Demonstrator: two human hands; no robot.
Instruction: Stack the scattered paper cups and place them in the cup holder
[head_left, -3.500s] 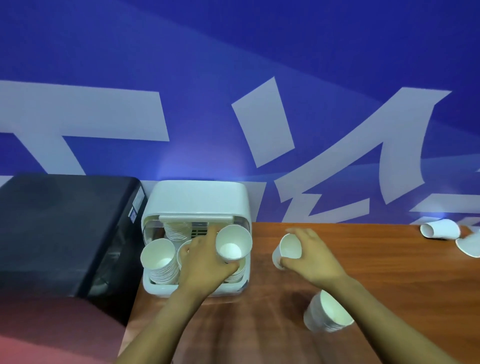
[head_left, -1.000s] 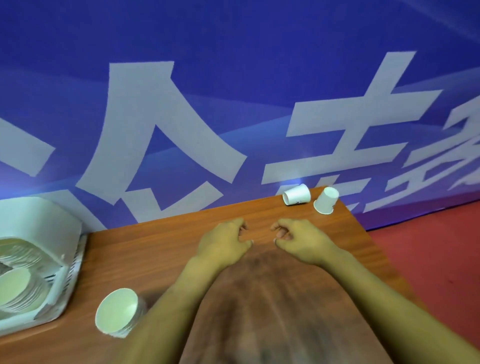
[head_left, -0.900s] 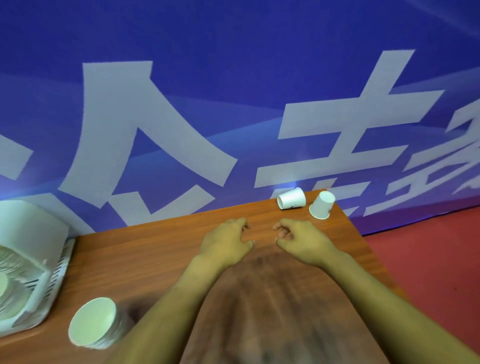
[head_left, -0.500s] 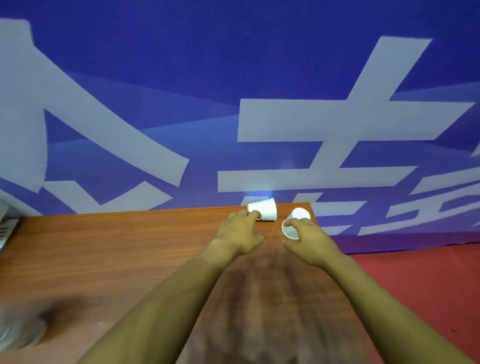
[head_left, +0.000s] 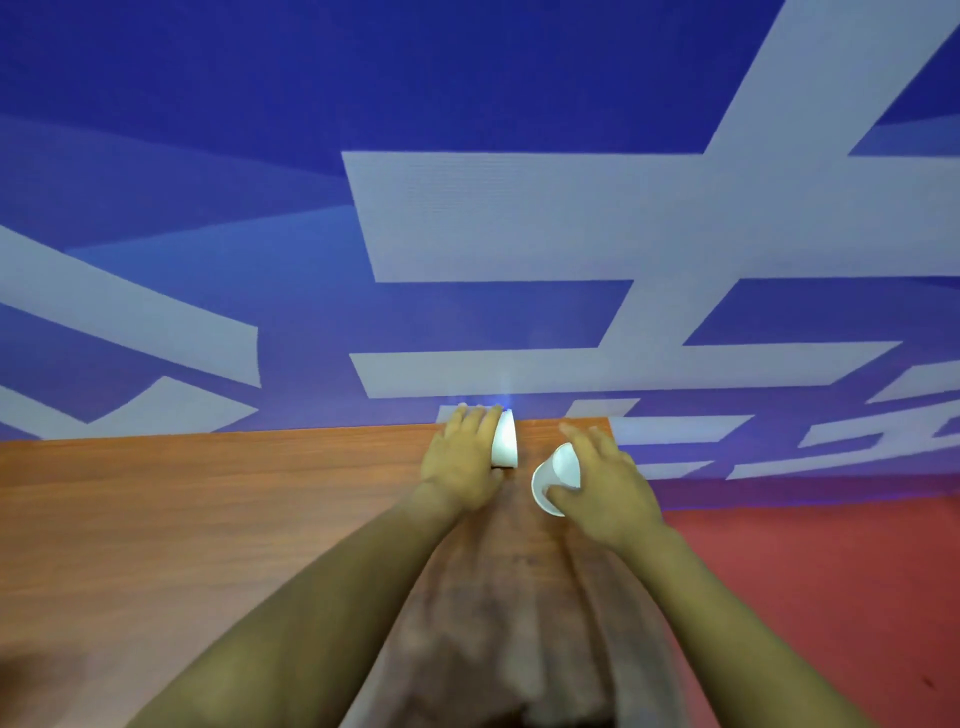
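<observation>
Two white paper cups are at the far right corner of the wooden table (head_left: 208, 519). My left hand (head_left: 465, 462) grips one paper cup (head_left: 505, 441) that lies near the table's back edge. My right hand (head_left: 602, 488) holds the other paper cup (head_left: 553, 480) tilted on its side, its open mouth turned toward me and to the left. The cup holder is out of view.
A blue wall (head_left: 467, 208) with large pale characters rises right behind the table. Red floor (head_left: 831, 597) lies past the table's right edge.
The view has swung right, away from the cup holder and the stacked cups. Both hands reached to the far corner; each has taken hold of a cup, and the right one is tipped over.
</observation>
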